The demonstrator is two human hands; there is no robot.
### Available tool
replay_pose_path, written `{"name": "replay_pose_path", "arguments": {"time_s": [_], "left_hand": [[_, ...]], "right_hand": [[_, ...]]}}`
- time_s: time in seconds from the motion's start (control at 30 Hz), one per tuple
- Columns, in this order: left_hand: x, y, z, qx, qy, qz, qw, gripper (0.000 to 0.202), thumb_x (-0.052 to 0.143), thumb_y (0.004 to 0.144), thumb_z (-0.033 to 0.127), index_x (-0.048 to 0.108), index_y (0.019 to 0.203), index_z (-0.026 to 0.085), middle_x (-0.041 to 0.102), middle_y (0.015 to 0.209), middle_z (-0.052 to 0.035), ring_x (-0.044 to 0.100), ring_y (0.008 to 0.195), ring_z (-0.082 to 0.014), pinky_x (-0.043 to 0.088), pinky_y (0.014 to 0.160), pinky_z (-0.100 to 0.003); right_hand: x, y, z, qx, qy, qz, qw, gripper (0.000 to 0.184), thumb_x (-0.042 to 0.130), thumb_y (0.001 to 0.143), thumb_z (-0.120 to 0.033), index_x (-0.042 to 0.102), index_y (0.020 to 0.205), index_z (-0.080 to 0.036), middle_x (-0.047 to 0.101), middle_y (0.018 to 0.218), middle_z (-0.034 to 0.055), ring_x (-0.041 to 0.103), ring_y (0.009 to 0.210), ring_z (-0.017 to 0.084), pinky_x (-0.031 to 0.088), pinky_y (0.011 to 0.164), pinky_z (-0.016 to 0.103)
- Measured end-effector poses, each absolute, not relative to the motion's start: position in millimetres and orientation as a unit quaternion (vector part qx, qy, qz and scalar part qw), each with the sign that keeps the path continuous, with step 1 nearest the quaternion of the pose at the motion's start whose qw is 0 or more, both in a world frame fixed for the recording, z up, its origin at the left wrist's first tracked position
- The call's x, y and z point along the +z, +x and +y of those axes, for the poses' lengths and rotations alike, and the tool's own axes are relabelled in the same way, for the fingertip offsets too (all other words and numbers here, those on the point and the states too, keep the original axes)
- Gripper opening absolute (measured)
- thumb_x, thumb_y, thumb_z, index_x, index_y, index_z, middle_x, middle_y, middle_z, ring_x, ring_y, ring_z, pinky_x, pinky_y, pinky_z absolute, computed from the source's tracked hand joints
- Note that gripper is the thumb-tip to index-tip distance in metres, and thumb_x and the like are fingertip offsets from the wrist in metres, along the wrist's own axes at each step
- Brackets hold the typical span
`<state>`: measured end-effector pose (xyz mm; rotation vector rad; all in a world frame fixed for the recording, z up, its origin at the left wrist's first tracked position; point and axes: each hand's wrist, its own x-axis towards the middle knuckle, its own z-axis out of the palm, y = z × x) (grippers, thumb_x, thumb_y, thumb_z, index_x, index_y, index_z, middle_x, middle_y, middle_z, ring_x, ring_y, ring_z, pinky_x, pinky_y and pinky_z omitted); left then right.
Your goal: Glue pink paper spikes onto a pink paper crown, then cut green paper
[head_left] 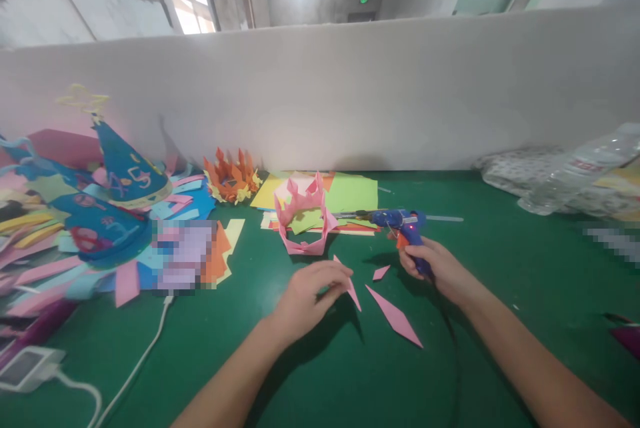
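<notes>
My left hand [311,293] is closed in a pinch on a narrow pink paper triangle [351,289] just above the green table. My right hand [436,268] is wrapped round the handle of a blue glue gun [403,223], whose nozzle points left toward a pink paper crown [305,223]. Two more pink paper scraps lie between my hands: a small one [381,273] and a long pointed one [395,317]. The crown stands upright a little beyond my left hand.
Sheets of coloured paper [345,195] lie behind the crown, next to an orange paper crown [231,178]. Blue paper cone hats [127,171] and paper strips pile up at the left. A white cable [145,355] runs front left. Plastic bottles [575,175] lie at the right.
</notes>
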<state>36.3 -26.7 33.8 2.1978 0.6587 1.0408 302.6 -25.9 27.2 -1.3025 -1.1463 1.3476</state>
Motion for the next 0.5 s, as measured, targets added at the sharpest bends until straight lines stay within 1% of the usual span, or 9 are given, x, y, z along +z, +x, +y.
{"name": "replay_pose_path", "arguments": {"time_s": [0.1, 0.17, 0.3, 0.33, 0.37, 0.43, 0.5], "left_hand": [[37, 33, -25, 0.472, 0.773, 0.292, 0.307, 0.016, 0.049, 0.084, 0.015, 0.064, 0.089, 0.02, 0.066, 0.102, -0.0078, 0.06, 0.097, -0.0174, 0.047, 0.087, -0.032], [38, 30, -22, 0.513, 0.735, 0.314, 0.313, 0.016, 0.052, 0.083, 0.016, 0.066, 0.091, 0.02, 0.065, 0.104, -0.0084, 0.06, 0.099, -0.0186, 0.047, 0.089, -0.034], [36, 27, -16, 0.572, 0.667, 0.354, 0.322, 0.012, 0.058, 0.081, 0.018, 0.067, 0.087, 0.02, 0.066, 0.097, -0.007, 0.06, 0.096, -0.018, 0.049, 0.086, -0.031], [36, 27, -14, 0.582, 0.653, 0.358, 0.325, 0.012, 0.058, 0.08, 0.018, 0.067, 0.088, 0.02, 0.065, 0.099, -0.0069, 0.06, 0.097, -0.0178, 0.049, 0.085, -0.03], [35, 27, -14, 0.595, 0.639, 0.359, 0.33, 0.013, 0.059, 0.08, 0.019, 0.066, 0.09, 0.02, 0.063, 0.104, -0.0073, 0.059, 0.097, -0.0175, 0.05, 0.084, -0.029], [35, 28, -12, 0.619, 0.608, 0.35, 0.354, 0.027, 0.062, 0.078, 0.02, 0.061, 0.104, 0.023, 0.053, 0.123, -0.0086, 0.06, 0.092, -0.0151, 0.052, 0.081, -0.027], [36, 30, -11, 0.637, 0.571, 0.338, 0.393, 0.048, 0.065, 0.075, 0.021, 0.049, 0.12, 0.028, 0.04, 0.136, -0.0096, 0.061, 0.084, -0.011, 0.053, 0.078, -0.026]], "right_hand": [[28, 295, -26, 0.561, -0.49, -0.482, 0.46, 0.021, 0.055, 0.075, -0.033, 0.047, 0.064, -0.018, 0.043, 0.051, -0.0027, 0.04, 0.046, 0.01, 0.028, 0.044, 0.025], [30, 289, -26, 0.568, -0.476, -0.488, 0.461, 0.025, 0.055, 0.077, -0.038, 0.048, 0.065, -0.017, 0.043, 0.051, -0.0028, 0.04, 0.047, 0.01, 0.03, 0.046, 0.026], [36, 280, -29, 0.567, -0.488, -0.506, 0.429, 0.039, 0.05, 0.08, -0.053, 0.05, 0.065, -0.017, 0.044, 0.048, -0.0029, 0.039, 0.045, 0.01, 0.032, 0.048, 0.026], [38, 278, -30, 0.564, -0.494, -0.512, 0.419, 0.04, 0.051, 0.079, -0.055, 0.05, 0.066, -0.017, 0.044, 0.047, -0.003, 0.039, 0.045, 0.01, 0.032, 0.048, 0.026], [39, 277, -31, 0.56, -0.499, -0.518, 0.411, 0.04, 0.053, 0.078, -0.056, 0.051, 0.067, -0.017, 0.045, 0.047, -0.0031, 0.04, 0.045, 0.01, 0.033, 0.049, 0.026], [41, 276, -33, 0.55, -0.508, -0.53, 0.398, 0.04, 0.054, 0.078, -0.056, 0.051, 0.068, -0.018, 0.046, 0.048, -0.0032, 0.041, 0.047, 0.011, 0.036, 0.053, 0.026], [40, 276, -34, 0.54, -0.511, -0.545, 0.388, 0.04, 0.052, 0.079, -0.056, 0.05, 0.066, -0.018, 0.046, 0.049, -0.0032, 0.043, 0.049, 0.011, 0.04, 0.059, 0.028]]}}
